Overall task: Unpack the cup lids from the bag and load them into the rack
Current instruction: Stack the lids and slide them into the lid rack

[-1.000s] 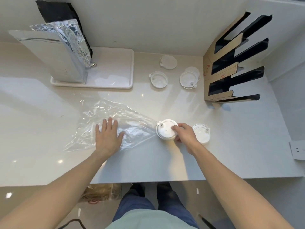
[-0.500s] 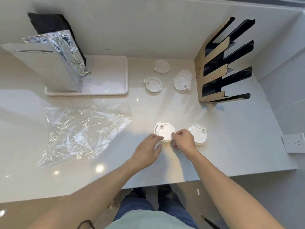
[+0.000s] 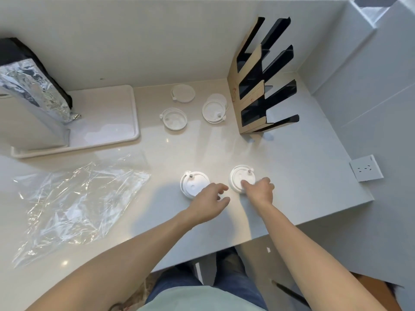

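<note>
Your right hand point(image 3: 260, 191) rests its fingertips on the right lid point(image 3: 241, 178), which lies flat just ahead of it; your left hand point(image 3: 208, 198), fingers loosely curled and holding nothing, touches the near edge of the left lid point(image 3: 193, 184). Both lids are round, so no long axis matters. The rack point(image 3: 258, 86) stands farther back to the right, nearer your right hand. The glossy white bench point(image 3: 303, 176) sits in a walled corner; the empty bag point(image 3: 74, 203) lies left.
</note>
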